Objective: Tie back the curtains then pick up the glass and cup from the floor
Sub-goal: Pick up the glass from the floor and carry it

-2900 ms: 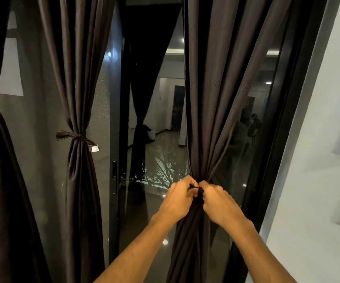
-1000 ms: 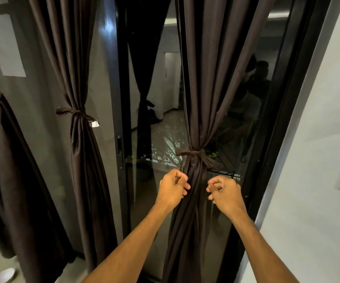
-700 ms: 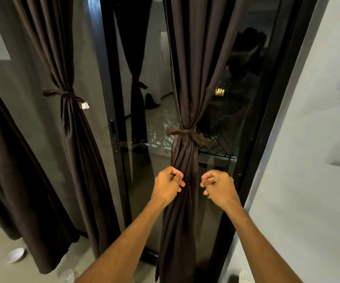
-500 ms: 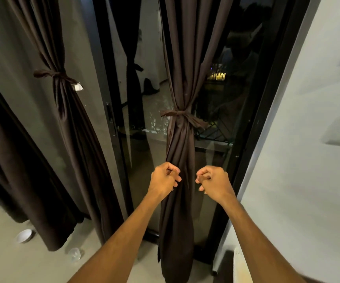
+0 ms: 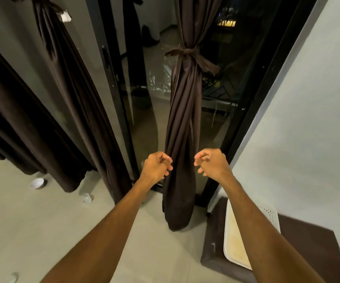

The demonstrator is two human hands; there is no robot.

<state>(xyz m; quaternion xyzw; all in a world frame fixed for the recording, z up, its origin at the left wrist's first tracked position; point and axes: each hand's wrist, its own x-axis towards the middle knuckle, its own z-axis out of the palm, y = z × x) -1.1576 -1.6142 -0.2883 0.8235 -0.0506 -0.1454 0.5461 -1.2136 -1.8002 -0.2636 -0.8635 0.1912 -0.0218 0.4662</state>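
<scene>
The dark brown right curtain (image 5: 182,123) hangs gathered, with its tie-back knotted (image 5: 187,53) around it in front of the glass door. My left hand (image 5: 158,166) and my right hand (image 5: 211,163) are held low on either side of this curtain, fingers curled into loose fists with nothing in them. The middle curtain (image 5: 71,82) is also tied, near the top edge of the view. On the floor at the left lie a small white cup (image 5: 36,183) and a clear glass (image 5: 87,198), both just below the curtain hems.
A third dark curtain (image 5: 7,119) hangs at the far left. The black door frame (image 5: 114,82) stands between the curtains. A white wall (image 5: 308,119) is on the right, with a dark low block (image 5: 308,252) carrying a white tray (image 5: 234,242) at its foot. A small object (image 5: 14,277) lies at the bottom left.
My hands let go of the knotted tie-back and sank well below it. The view tilted down, bringing the floor, cup, glass and tray into sight.
</scene>
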